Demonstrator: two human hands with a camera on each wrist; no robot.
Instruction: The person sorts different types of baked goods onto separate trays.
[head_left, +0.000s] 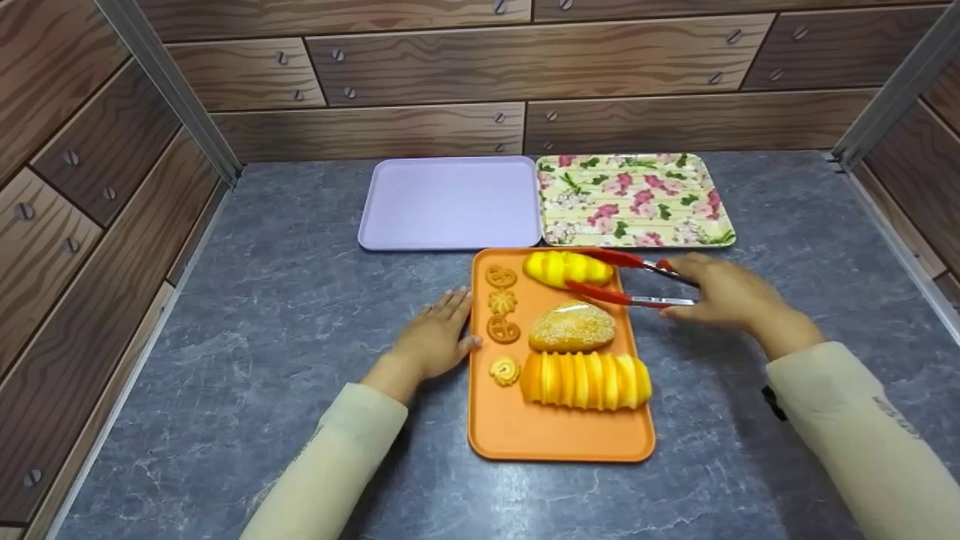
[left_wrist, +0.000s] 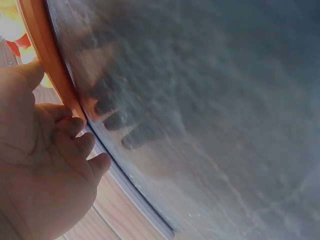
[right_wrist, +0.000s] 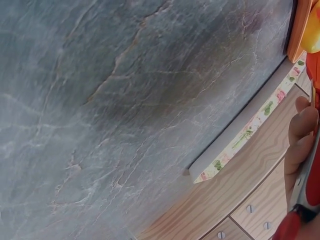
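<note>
Tongs (head_left: 626, 298) right of centre flank bread (head_left: 555, 268), handle ends hidden in the gripping right hand (head_left: 731, 296); left hand (head_left: 431, 339), fingers outstretched, touches tray (head_left: 555, 442).

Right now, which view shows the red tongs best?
The head view: it shows both arms of the tongs, held in the right hand, at the yellow bread. The right wrist view cuts them off at its right edge; the left wrist view has only a small red patch, too unclear to identify.
</note>
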